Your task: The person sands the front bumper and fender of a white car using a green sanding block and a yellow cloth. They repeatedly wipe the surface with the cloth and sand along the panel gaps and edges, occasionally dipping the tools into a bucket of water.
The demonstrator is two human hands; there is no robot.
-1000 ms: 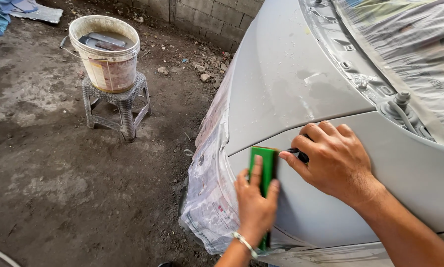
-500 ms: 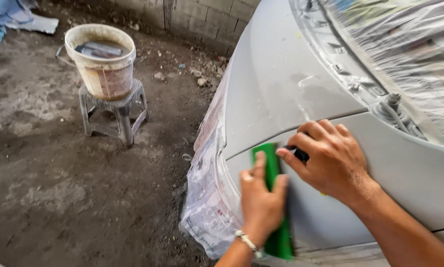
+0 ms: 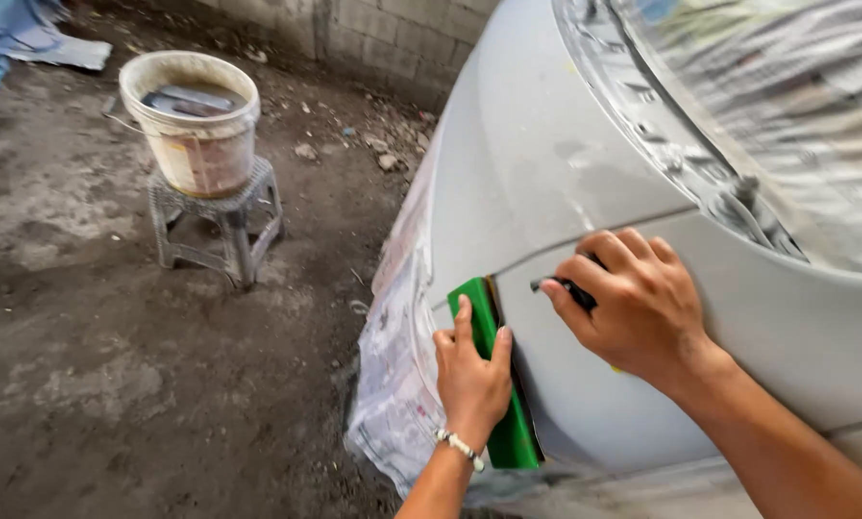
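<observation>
The left hand (image 3: 471, 380), wearing a pale beaded bracelet (image 3: 460, 447) at the wrist, is pressing flat against a long green sanding block (image 3: 496, 384), its fingers spread over the block's upper half and its thumb lying along the inner edge, so it is holding the block against the surface rather than wrapping fully around it. The block is standing nearly upright against the side of the grey car body (image 3: 546, 173), just below a seam line between two panels. Just to the right, the right hand (image 3: 638, 303) is resting on the same panel, its fingers curled closed around a small dark object (image 3: 570, 288) whose tip is sticking out toward the block; what that object is cannot be told. Crumpled newspaper masking (image 3: 397, 384) is hanging down the car's lower edge beside the block. Higher up, the windscreen is lying covered in more newspaper under plastic sheeting (image 3: 787, 106). Farther off on the dirty concrete floor (image 3: 85, 384), a stained white bucket (image 3: 196, 120) is sitting on a small grey plastic stool (image 3: 224, 216), and beyond it a block wall (image 3: 393, 34) is running along the back.
</observation>
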